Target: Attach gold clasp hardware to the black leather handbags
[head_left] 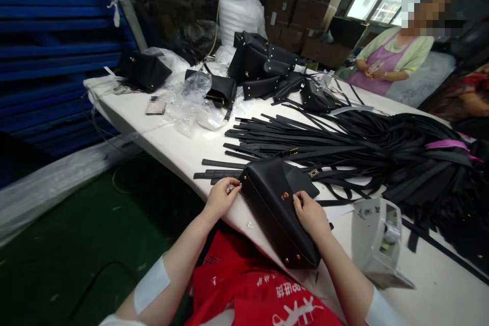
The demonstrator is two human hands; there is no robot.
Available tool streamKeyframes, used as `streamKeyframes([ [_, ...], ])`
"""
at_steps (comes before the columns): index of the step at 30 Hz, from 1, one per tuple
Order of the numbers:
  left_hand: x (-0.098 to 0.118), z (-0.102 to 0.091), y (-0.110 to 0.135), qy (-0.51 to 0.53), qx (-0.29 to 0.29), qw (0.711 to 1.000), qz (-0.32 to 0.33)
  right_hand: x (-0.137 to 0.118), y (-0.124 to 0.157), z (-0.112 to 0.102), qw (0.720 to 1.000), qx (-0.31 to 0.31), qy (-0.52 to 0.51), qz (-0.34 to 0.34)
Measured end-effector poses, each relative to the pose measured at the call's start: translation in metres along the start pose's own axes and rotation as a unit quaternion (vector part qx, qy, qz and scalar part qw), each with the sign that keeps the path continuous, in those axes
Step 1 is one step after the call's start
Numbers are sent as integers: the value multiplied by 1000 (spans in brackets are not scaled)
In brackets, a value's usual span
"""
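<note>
A black handbag with small gold studs lies tilted on its side at the table's near edge. By its far left corner is my left hand, fingers pinched together, with small shiny bits showing in them that I cannot make out. My right hand grips the bag's right side, its fingers curled near a gold-and-red fitting. Just beyond the bag, a gold buckle piece sits among black straps. A translucent plastic container stands to the right of my right hand.
Many black straps spread across the white table, bundled at right with a pink tie. More black bags and clear plastic wrapping lie farther back. Across the table stands a person in a purple apron.
</note>
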State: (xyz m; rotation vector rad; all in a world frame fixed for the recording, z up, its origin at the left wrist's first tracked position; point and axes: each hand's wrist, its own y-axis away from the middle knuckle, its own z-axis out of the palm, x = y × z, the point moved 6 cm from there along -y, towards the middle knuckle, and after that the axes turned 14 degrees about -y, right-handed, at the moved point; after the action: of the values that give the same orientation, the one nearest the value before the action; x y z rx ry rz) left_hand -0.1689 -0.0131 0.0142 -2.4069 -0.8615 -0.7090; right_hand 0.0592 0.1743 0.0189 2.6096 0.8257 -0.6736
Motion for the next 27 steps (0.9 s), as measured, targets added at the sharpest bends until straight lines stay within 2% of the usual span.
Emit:
streamKeyframes([
  [4,2,-1,-1,-18,10,1000,20,-1,-1,0,1000,1,2,-2],
  [9,15,-4,3,-57,12,997,46,-1,-2,1,1000,4,10,-5],
  [16,27,0,6,-93,34,995,18,1,-1,0,1000,10,16,0],
  [19,22,-6,2,-87,48,995,-6,1,0,-1,1000,13,7,-3],
  [23,2,-27,-3,-51,78,994,-63,0,1,0,1000,20,-24,-3],
  [27,-11,-38,-2,48,44,993,-98,-4,-5,-10,991,16,-135,0],
])
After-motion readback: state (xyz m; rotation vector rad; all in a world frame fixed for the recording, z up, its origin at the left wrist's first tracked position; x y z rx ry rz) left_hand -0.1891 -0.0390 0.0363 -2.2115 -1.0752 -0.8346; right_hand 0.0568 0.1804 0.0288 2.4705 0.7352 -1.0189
